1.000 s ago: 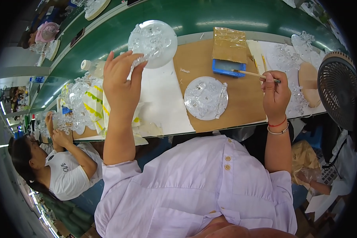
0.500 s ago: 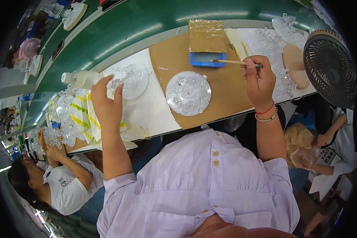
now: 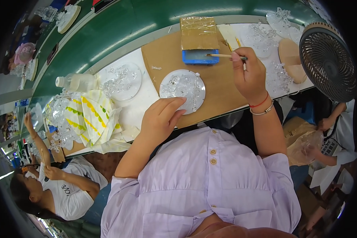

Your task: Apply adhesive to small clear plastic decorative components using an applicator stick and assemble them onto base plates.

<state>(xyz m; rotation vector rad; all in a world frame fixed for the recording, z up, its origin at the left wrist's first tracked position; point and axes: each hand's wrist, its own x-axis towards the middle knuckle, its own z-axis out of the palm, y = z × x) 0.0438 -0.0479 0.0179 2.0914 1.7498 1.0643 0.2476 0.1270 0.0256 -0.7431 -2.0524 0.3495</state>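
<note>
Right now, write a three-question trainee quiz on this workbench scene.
1. True or false: the left hand touches the round clear disc on the brown board.
2. What does the right hand hold? A) thin brush B) scissors C) bottle
3. The brush tip reaches over a ____ tray.

Key: 1 true; 2 A; 3 blue.

Factory assembly line: long green conveyor belt (image 3: 107, 35), rows of clear discs (image 3: 182, 89), seated co-workers
</note>
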